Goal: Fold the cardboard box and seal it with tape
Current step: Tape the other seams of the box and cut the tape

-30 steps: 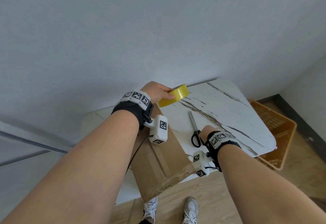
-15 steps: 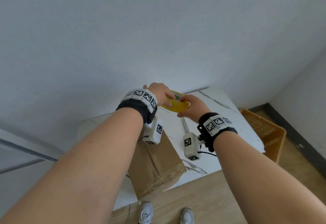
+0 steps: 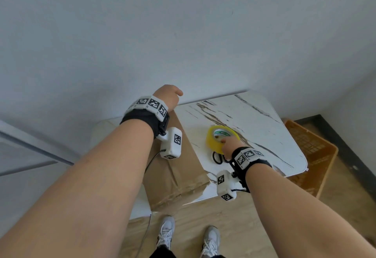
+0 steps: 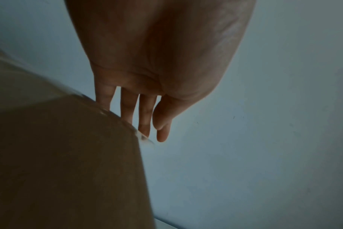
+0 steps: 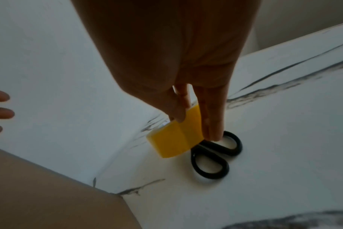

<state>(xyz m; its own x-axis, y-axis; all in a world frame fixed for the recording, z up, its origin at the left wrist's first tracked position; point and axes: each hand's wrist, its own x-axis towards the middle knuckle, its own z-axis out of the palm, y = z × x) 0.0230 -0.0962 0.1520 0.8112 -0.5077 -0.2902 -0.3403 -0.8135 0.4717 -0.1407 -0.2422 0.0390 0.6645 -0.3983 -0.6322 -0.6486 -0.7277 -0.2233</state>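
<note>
The brown cardboard box [image 3: 177, 168] lies on the table's left part, with clear tape shining along its seams and near edge. My left hand [image 3: 167, 94] is over its far end; in the left wrist view its straight fingers [image 4: 143, 119] reach past the box's [image 4: 68, 155] taped far edge and hold nothing. My right hand [image 3: 229, 144] pinches the yellow tape roll [image 3: 218, 138] between thumb and fingers, low over the table. In the right wrist view the tape roll [image 5: 174, 139] hangs in my right hand [image 5: 196, 128] just above the black scissors handles [image 5: 215, 156].
The white marble-patterned table [image 3: 254, 119] stands against a pale wall. Black scissors [image 3: 217, 157] lie partly under the roll. An orange plastic basket [image 3: 311, 152] sits on the wooden floor at the right. My shoes [image 3: 210, 239] show below the table's near edge.
The tape roll went from my left hand into my right, which carried it down and right to the scissors. My left hand let go and stays over the box's far end.
</note>
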